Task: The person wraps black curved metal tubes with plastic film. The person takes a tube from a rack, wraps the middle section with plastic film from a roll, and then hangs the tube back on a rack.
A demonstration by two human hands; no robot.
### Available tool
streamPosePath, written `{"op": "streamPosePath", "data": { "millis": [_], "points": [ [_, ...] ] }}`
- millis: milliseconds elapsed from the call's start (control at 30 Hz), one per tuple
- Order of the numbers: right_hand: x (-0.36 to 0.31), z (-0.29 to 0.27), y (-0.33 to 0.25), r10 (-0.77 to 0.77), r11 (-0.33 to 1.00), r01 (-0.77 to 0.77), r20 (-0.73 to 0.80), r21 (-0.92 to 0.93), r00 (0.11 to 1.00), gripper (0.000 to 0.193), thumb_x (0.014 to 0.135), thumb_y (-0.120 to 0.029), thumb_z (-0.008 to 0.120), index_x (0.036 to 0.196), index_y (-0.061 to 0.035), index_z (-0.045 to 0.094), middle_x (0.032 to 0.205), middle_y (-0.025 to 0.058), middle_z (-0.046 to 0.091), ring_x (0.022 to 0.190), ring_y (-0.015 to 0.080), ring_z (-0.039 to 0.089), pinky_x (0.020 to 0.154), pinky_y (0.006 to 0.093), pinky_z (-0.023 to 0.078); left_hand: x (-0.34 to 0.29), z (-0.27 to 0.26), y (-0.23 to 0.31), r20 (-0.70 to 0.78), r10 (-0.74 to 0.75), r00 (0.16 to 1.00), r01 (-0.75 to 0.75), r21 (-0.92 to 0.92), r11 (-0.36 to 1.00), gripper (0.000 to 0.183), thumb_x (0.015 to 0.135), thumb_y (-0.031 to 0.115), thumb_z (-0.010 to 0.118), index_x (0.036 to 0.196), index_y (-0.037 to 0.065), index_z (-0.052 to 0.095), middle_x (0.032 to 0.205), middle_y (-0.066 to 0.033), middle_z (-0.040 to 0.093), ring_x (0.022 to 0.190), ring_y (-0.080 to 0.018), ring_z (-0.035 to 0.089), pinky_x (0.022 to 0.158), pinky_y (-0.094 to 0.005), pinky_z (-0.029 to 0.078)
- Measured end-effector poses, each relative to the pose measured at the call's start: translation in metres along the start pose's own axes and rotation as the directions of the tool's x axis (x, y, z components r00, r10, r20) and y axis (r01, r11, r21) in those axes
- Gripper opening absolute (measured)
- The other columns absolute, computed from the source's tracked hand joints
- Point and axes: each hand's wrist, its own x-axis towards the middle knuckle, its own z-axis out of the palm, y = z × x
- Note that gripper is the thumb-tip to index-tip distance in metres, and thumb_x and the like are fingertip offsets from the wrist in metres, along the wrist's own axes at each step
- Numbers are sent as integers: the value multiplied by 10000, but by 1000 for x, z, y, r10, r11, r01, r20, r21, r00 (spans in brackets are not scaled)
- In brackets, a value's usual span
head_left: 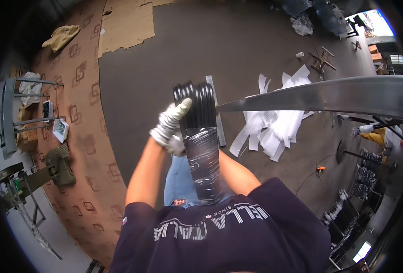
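Upright in front of me stands a bundle of black rounded bars, its lower part covered in clear plastic film. My left hand, in a white and grey striped glove, is closed on the left side of the bundle, thumb across its front near the top. My right forearm runs behind the wrapped part, which hides my right hand. A patch of grey glove shows below my left wrist; whose fingers it covers is unclear.
A long metal beam juts in from the right, its end near the bundle. White strips lie piled on the dark floor. A narrow grey strip is behind the bundle. Metal racking stands left. Another person is far right.
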Motion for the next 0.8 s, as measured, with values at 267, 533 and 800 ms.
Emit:
{"op": "streamPosePath", "data": {
  "millis": [267, 533, 800],
  "points": [
    [52, 43, 53, 329, 944, -328, -4, 46, 944, 452, 777, -317, 602, 1121, -40, 504, 985, 90, 576, 886, 195, 561, 772, 323, 485, -122, -74, -35, -602, 343, 721, -78, 422, 903, 703, 788, 328, 646, 1350, 97, 292, 1278, -120, 403, 1138, -211, 444, 942, -351, 390],
    [15, 78, -6, -37, 992, 19, -148, -122, 988, 543, 785, -444, 601, 1142, -46, 503, 1017, 84, 582, 909, 175, 569, 797, 320, 490, -110, -44, 39, -587, -192, 787, 79, -214, 974, 444, 735, 298, 681, 1026, -12, 550, 782, -105, 613, 655, -179, 610, 532, -275, 514],
    [0, 96, -21, -56, 995, 44, 127, 93, 990, 533, 767, -395, 648, 1123, -15, 534, 1050, 140, 600, 981, 239, 574, 898, 390, 456, -71, 18, 70, -296, 258, 920, -84, 493, 866, 601, 645, 286, 777, 1114, 6, 526, 905, -76, 610, 719, -141, 605, 536, -256, 511]
  ]
}}
